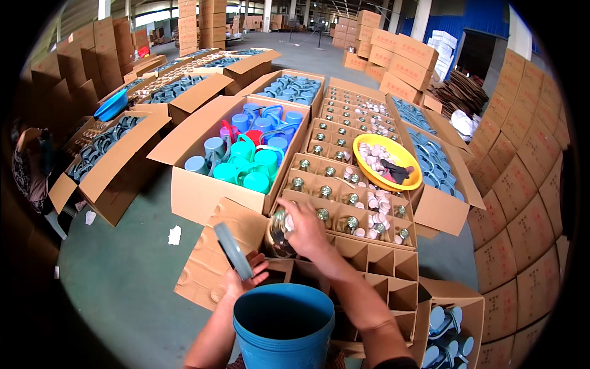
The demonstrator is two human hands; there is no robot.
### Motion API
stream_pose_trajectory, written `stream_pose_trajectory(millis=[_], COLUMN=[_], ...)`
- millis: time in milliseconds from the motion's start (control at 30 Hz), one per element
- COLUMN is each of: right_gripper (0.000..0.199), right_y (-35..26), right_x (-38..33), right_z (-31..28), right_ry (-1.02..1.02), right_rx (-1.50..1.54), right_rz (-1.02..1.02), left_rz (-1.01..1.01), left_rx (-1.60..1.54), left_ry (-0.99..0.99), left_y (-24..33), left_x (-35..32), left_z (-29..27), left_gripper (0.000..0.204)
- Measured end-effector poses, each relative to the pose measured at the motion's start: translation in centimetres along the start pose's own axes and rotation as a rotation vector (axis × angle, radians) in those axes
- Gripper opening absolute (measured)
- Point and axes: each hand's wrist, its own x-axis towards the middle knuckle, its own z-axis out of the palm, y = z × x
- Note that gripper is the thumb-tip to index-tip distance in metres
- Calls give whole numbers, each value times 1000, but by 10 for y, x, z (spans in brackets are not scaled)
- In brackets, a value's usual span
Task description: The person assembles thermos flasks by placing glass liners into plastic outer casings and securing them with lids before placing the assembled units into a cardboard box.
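Observation:
My left hand (244,278) holds a grey-blue round lid (232,249) on edge, its fingers stretched past the rim. My right hand (305,230) is closed around the upper part of a clear glass bottle (279,241), partly hidden by the fingers. The bottle is at the near left corner of a divided carton (319,169) full of similar glass bottles. Close in front of me, between my forearms, stands an open blue plastic bucket (284,349). Beside it a carton with cardboard dividers (373,255) shows several bare compartments.
A yellow basin (405,186) with pale caps and a dark cloth rests on the bottle carton. Left of it, an open carton (212,200) holds blue, green and red plastic pieces. Cartons of blue-grey handled lids (436,163) stand around. Stacked boxes (516,203) wall the right.

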Motion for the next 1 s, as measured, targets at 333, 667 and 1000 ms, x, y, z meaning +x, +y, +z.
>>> stream_pose_trajectory(millis=[333, 667, 1000], right_gripper=[55, 60, 29], right_y=[-126, -63, -65], right_x=[-36, -90, -121], right_z=[-187, -211, -218], right_ry=[-415, 54, -624], right_rx=[427, 1316, 870], right_rz=[-589, 56, 221], left_rz=[271, 660, 95], left_rx=[-295, 39, 7], left_ry=[-762, -985, -595], left_y=[58, 33, 38], left_x=[-48, -134, -128], left_z=[141, 170, 162], left_gripper=[34, 18, 43])
